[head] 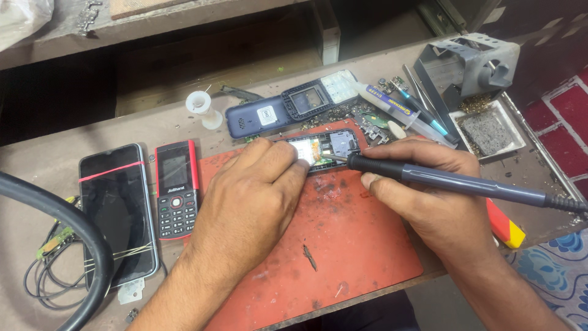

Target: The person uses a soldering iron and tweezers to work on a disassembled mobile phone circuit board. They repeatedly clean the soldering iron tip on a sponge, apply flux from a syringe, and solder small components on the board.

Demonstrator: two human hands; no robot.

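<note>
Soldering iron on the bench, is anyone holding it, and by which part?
Yes. The right hand holds the soldering iron by the front of its dark handle, near the tip; the left hand steadies the opened phone.

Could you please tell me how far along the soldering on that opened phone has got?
Done: the blue casing is off and lies behind the mat. In hand: the left hand steadies the opened phone while the right hand holds the soldering iron, tip at the board. Left: the casing is not yet refitted.

Left hand [254, 193] rests palm-down; right hand [429, 196] fingers curled gripping.
</note>
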